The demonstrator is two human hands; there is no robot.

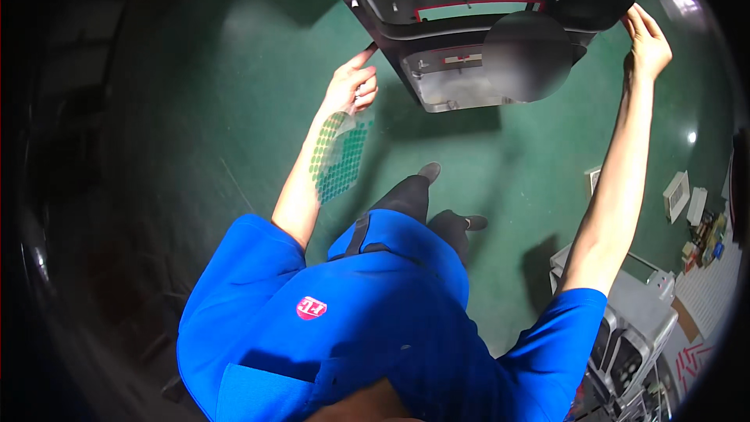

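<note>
While the left hand (351, 87) pinches a clear sheet of green round stickers (341, 155) between its thumb and bent fingers, its first finger sticks out and touches the left edge of a big grey metal panel (484, 0). The sticker sheet hangs down from that hand and lies along the forearm. Some rows on the sheet look pale and some look dark green.

Far across from that hand, the right hand (648, 41) is up at the other side of the same panel. Its fingers are spread flat and press on the panel's right edge. It is not wrapped around anything.

Between the two hands, the panel has a dark curved frame with red strips (476, 8) inside it. A shiny metal part (453, 86) sits at its lower end.

Below the hands is a green floor (234, 94). The person wears a blue shirt (351, 328) and dark shoes (428, 172). Under the right arm, well away from the hand, stand grey metal parts (633, 336) and some small boxes (687, 203).
</note>
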